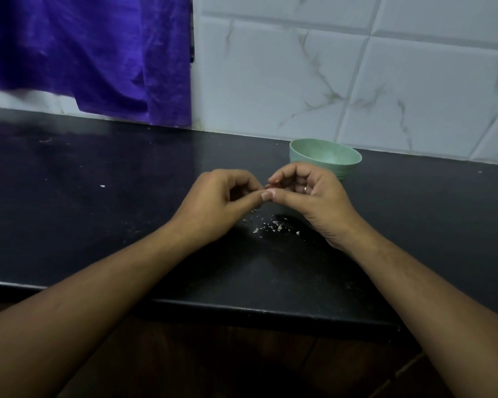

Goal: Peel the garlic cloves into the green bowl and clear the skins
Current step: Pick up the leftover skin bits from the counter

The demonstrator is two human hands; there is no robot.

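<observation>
My left hand (219,199) and my right hand (308,196) meet fingertip to fingertip over the black counter (127,225). Between them they pinch a small garlic clove (271,183), mostly hidden by the fingers; only a reddish sliver shows. Both hands have curled fingers. A ring sits on a right finger. Small pale garlic skins (268,225) lie scattered on the counter just below the hands. The green bowl (325,156) stands behind my right hand, near the wall; its inside is mostly hidden from here.
A purple cloth (98,58) hangs over the counter's back left. White marbled tiles (357,81) form the wall behind. One stray skin flake (102,186) lies to the left. The counter's front edge (242,308) runs under my forearms.
</observation>
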